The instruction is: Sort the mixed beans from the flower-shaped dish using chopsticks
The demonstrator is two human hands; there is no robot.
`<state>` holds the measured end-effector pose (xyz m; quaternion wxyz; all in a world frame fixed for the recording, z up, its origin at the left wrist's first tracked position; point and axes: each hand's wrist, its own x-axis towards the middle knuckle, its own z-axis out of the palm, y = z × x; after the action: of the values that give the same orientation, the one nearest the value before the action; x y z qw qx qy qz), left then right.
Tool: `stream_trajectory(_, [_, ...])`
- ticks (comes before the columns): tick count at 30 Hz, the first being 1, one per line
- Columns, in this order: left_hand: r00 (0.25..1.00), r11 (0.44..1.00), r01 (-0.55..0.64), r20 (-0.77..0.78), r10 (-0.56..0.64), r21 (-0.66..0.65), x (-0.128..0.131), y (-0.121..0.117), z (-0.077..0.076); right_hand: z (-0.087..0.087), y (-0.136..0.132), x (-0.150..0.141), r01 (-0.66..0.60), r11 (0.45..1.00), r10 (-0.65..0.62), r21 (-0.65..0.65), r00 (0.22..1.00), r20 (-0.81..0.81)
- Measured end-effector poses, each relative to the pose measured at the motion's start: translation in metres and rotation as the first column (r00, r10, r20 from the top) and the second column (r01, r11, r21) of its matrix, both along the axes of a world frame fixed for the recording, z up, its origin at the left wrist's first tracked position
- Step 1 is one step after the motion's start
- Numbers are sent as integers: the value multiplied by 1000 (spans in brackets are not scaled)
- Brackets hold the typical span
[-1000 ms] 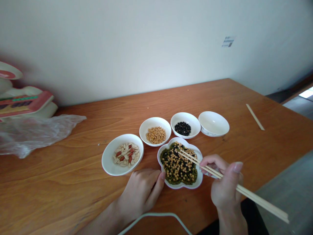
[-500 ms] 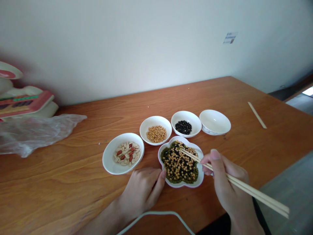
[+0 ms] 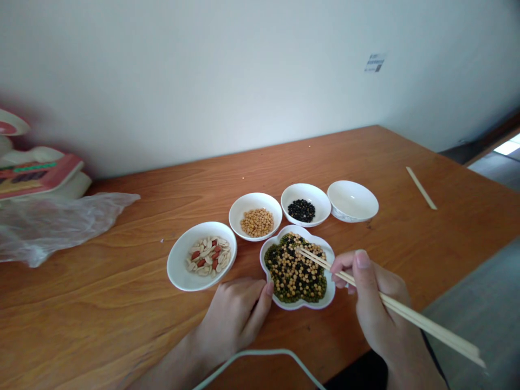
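In my right hand (image 3: 385, 309) is a pair of light wooden chopsticks (image 3: 434, 330). Their tips are close together, touching the yellow beans (image 3: 301, 249) in a white flower-shaped dish (image 3: 330, 290). Black beans and small green beans share that dish. My left hand (image 3: 238, 314) rests on the table with curled fingers, its thumb on the dish's left rim. Behind the dish stand a white bowl (image 3: 245, 204) of yellow beans (image 3: 257, 222) and a white bowl (image 3: 320, 203) of black beans (image 3: 301, 210). A bowl (image 3: 177, 265) of peanuts (image 3: 208, 257) is left of the dish.
Another white bowl (image 3: 352, 199) stands at the back right. A thin pale stick (image 3: 421, 188) lies farther right on the wooden table (image 3: 114, 303). Clear plastic (image 3: 69, 222) and a toy keyboard (image 3: 44, 176) sit at left. A pale cable (image 3: 264, 352) crosses in front.
The view has shifted slightly, so the bowls and dish appear a little farther left. The chopstick tips remain in the dish among the beans, and my left hand stays at its rim.
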<state>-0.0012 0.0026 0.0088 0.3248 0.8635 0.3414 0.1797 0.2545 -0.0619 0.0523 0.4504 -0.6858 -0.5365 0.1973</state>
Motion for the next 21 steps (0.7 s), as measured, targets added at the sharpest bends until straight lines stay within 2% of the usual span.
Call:
stream_trajectory(4, [1000, 1000, 2, 1, -2, -4, 0, 0, 0, 0, 2, -4, -40, 999, 40, 30, 999, 6])
stream_trajectory(7, [1000, 1000, 1, -5, -1, -1, 0, 0, -1, 4, 3, -10, -44, 999, 44, -2, 999, 4])
stream_trajectory(11, [1000, 1000, 2, -7, -2, -10, 0, 0, 0, 9, 2, -17, -22, 1000, 23, 9, 996, -82])
stream_trajectory(18, [1000, 1000, -6, -2, 6, 6, 0, 0, -1, -3, 3, -9, -67, 998, 68, 10, 995, -67])
stream_trajectory(21, [1000, 1000, -6, -5, 6, 1, -1, 0, -1, -5, 2, -6, -49, 999, 49, 10, 998, -42])
